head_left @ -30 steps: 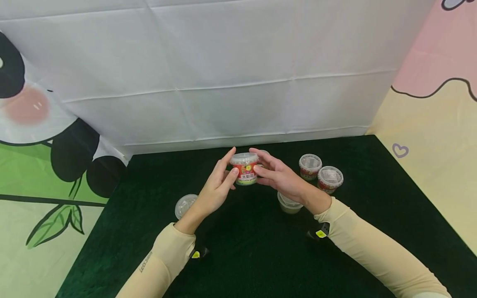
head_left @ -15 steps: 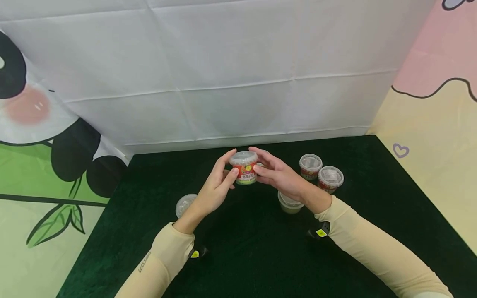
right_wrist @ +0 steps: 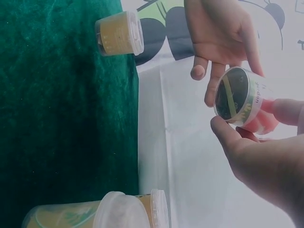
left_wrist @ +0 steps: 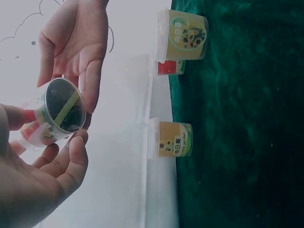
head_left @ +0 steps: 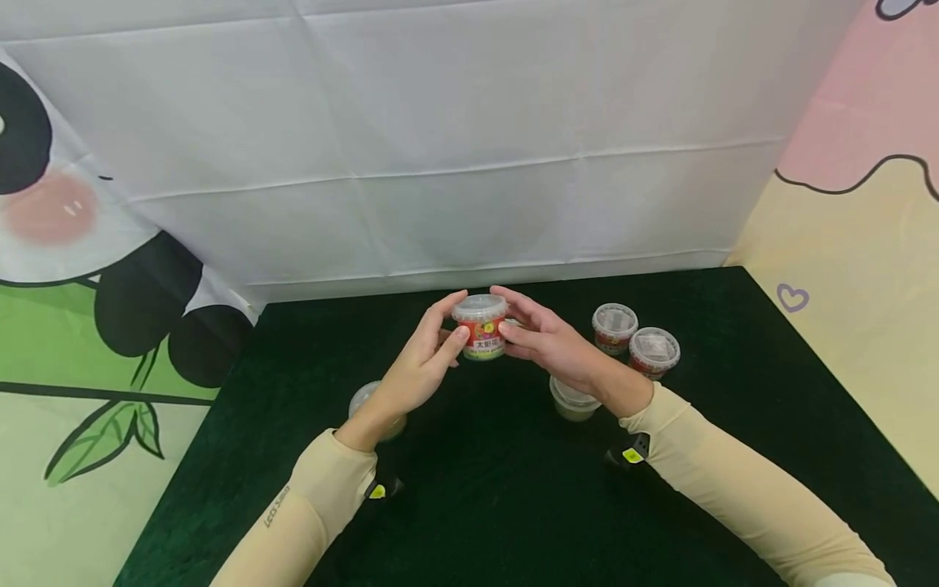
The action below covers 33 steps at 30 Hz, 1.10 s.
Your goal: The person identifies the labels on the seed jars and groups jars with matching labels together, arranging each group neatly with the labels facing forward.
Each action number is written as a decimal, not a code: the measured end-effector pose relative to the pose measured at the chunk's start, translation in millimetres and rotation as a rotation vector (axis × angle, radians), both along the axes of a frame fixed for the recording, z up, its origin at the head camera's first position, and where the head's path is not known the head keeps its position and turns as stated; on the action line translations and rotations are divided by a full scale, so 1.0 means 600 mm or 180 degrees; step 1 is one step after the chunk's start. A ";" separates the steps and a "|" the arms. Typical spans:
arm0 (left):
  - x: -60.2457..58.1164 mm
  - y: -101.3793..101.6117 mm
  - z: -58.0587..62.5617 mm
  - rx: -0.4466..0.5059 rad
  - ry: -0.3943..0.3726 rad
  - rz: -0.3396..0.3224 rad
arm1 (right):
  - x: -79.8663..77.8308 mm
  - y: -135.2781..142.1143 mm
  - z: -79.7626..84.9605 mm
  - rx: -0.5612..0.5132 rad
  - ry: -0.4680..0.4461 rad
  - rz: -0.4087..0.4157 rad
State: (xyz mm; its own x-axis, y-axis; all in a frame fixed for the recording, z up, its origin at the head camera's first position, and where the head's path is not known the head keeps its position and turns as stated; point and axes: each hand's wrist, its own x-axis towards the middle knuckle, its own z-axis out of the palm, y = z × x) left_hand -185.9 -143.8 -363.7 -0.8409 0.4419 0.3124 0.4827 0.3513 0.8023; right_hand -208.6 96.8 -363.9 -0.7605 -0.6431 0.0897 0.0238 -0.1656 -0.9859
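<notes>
A small clear plastic cup with a lid and a red flower-printed label is held up above the dark green cloth, label toward the head camera. My left hand grips its left side between thumb and fingers. On the other side my right hand holds it the same way. Both wrist views show the cup from below: its dark base has a pale green strip across it. What is inside cannot be told. Another lidded cup stands partly hidden under my left wrist.
Two lidded cups with red labels stand close together at the right. A lidded cup sits under my right wrist, partly covered. One tan-labelled cup shows in the left wrist view. A white cloth wall rises behind the table.
The held cup has risen very slightly, still between both hands. My left forearm has shifted a little left, so more of the cup beneath that wrist shows.
</notes>
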 end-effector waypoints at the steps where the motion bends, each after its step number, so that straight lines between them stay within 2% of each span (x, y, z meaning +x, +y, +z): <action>1: -0.001 -0.001 0.002 -0.0024 -0.0014 -0.0007 | -0.001 0.000 0.001 0.0018 0.0004 -0.0011; 10: -0.014 -0.022 0.010 -0.0208 -0.0114 -0.0075 | -0.010 -0.010 0.001 0.0273 0.0017 -0.0136; 17: -0.022 -0.043 0.017 -0.0404 -0.0177 0.0004 | -0.020 -0.029 0.013 0.0630 0.0128 -0.0225; 23: -0.030 -0.067 0.027 -0.0619 -0.0125 0.0041 | -0.034 -0.054 0.013 0.0618 0.0112 -0.0235; 29: -0.051 -0.093 0.032 -0.0865 -0.0167 0.0139 | -0.054 -0.089 0.009 0.0680 0.0022 -0.0292; 33: -0.070 -0.112 0.027 -0.0985 -0.0179 0.0137 | -0.066 -0.107 0.002 0.0643 -0.0139 -0.0315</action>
